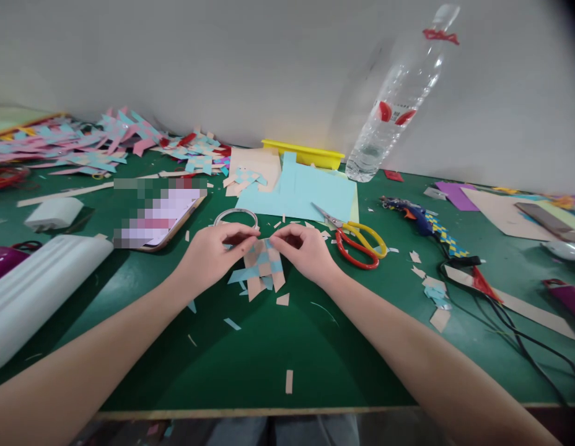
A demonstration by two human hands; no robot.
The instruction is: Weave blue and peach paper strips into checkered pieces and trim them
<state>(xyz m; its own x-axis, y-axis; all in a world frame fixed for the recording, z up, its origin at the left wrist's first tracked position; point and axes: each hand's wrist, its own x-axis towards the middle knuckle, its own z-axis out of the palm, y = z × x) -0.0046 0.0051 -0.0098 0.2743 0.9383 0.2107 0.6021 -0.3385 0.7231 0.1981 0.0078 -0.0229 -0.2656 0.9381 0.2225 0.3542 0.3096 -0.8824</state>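
A small woven mat of blue and tan paper strips (pixel 264 265) lies on the green table (pixel 269 353) in front of me. My left hand (pixel 215 251) pinches its upper left edge with fingers closed. My right hand (pixel 303 248) pinches its upper right edge, fingers curled in. Loose ends of the strips stick out below the two hands. Small paper offcuts lie scattered around the mat.
Red and yellow scissors (pixel 359 241) lie right of my right hand, a tape ring (pixel 235 215) just behind the left. Light blue sheets (pixel 299 192), a phone (pixel 155 214), a white cylinder (pixel 36 291), a leaning water bottle (pixel 399 105), a glue gun (pixel 420 220) with cables, and piles of woven pieces (pixel 96 142) surround them.
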